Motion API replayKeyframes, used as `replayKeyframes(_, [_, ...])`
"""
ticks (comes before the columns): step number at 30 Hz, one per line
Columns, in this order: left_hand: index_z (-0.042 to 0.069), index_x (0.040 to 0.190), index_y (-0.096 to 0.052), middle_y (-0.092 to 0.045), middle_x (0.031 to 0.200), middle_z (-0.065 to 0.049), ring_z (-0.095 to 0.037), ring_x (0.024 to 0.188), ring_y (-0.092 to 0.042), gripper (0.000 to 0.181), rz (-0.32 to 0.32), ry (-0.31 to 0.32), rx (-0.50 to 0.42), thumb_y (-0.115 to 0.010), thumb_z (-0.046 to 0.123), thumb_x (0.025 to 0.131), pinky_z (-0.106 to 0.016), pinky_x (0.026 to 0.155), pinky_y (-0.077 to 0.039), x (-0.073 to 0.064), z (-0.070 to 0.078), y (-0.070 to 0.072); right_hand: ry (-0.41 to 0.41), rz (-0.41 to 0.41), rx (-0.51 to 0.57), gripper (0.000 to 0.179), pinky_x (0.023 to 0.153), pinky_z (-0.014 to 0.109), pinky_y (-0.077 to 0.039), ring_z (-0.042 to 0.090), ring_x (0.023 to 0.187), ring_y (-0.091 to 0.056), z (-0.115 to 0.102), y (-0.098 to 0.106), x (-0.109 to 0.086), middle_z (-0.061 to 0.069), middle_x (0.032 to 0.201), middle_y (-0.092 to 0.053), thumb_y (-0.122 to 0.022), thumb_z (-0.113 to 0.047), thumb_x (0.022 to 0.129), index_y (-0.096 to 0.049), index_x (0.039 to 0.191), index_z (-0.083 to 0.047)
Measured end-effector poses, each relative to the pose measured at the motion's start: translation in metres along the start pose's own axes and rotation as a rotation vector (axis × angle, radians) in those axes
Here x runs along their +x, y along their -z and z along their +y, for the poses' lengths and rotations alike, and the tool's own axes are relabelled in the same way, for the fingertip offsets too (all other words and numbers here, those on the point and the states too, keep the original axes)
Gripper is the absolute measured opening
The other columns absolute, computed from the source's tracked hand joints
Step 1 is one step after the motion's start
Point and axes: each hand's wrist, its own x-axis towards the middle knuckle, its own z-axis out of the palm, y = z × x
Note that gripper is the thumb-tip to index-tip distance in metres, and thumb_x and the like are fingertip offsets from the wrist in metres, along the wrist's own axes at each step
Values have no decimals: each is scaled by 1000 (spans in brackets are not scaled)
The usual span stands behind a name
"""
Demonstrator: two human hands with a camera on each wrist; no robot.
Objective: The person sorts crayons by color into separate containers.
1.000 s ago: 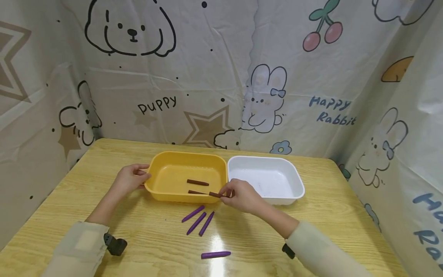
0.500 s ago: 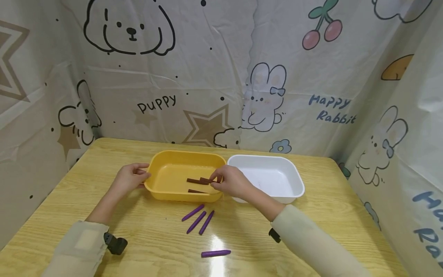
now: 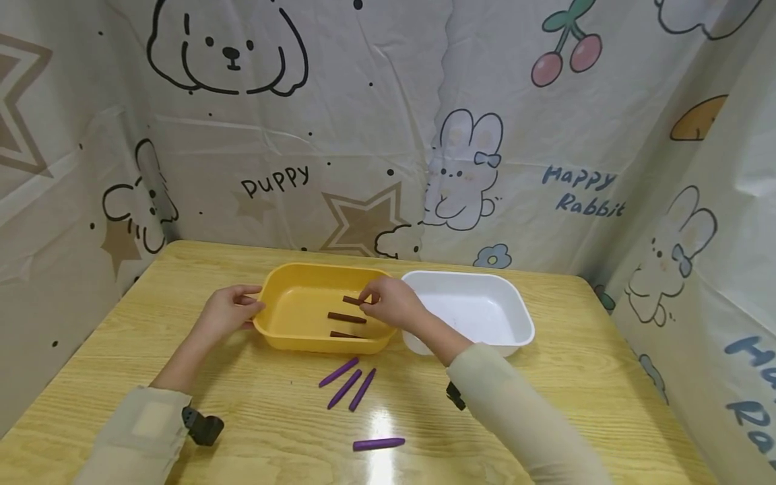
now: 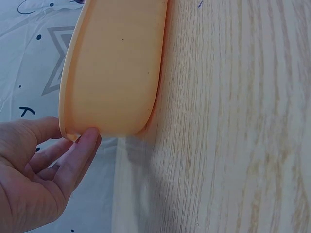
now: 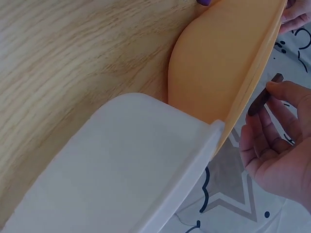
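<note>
My left hand grips the left end of the yellow tray, its thumb and fingers on either side of the rim in the left wrist view. Over the right part of that tray, my right hand pinches a brown crayon between thumb and fingertips. In the head view only the crayon's left end shows; the fingers cover the rest. Two more brown crayons lie in the tray: one near the middle, and another by the front wall, partly hidden by the rim.
A white tray stands right beside the yellow one, with my right forearm crossing its front left corner. Three purple crayons lie in front of the yellow tray, and another purple crayon is nearer me. A printed curtain hangs behind the table.
My right hand has carried the brown crayon from the yellow tray's front right corner inward and toward the back, past the middle crayon. My left hand has stayed on the rim.
</note>
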Motion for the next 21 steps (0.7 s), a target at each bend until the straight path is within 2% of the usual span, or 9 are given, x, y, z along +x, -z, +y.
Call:
replayKeyframes(6, [-8,136,-40,-55,115,-27,-28,91,-65,49,0,10,1,-54,13,94,-29,70,-58,0,0,0,-8,-22,-57,15,50,20,-35,9,55,-44,4,-10,15,0,70,-64,-64,-20,87,-73,96,-11])
replayKeyframes(12, [-8,136,-41,-55,114,-28,-28,90,-65,49,1,3,3,-55,12,94,-29,70,-58,1,-1,0,-41,-46,-86,16,54,21,-40,10,61,-49,4,-21,25,0,84,-70,-64,-22,87,-73,96,-13])
replayKeyframes(16, [-8,136,-41,-55,114,-28,-27,89,-65,49,0,1,1,-55,13,93,-29,70,-58,0,-1,0,-54,-46,-101,16,61,24,-45,12,68,-54,4,-24,29,1,94,-71,-64,-22,87,-73,97,-13])
replayKeyframes(21, [-7,136,-41,-56,113,-27,-26,88,-65,49,0,3,2,-55,13,94,-28,69,-58,0,0,0,-84,-54,-104,16,73,30,-51,15,80,-60,4,-26,32,2,99,-71,-63,-21,87,-73,97,-13])
